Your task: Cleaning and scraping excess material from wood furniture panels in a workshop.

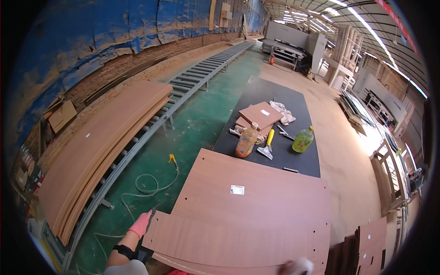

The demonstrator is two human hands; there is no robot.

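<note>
My left hand [141,224], in a pink glove with dark grey fingertips, grips the left end of a long brown wood panel [229,239]. This narrow panel lies at the near edge, over or against a wider brown panel [256,176] that has a white label [237,189] and small drilled holes near its ends. Over the near right part of the narrow panel is my right hand [288,267], smeared by motion, with something whitish at it that may be a rag. Its fingers cannot be made out.
Beyond the panels, a dark tabletop [279,98] carries small brown boards [261,114], rags, two bottles [247,140] [303,140] and a yellow-handled scraper [269,143]. Stacked panels [105,137] lie on a roller conveyor [201,73] at left. A hose [156,189] crosses the green floor.
</note>
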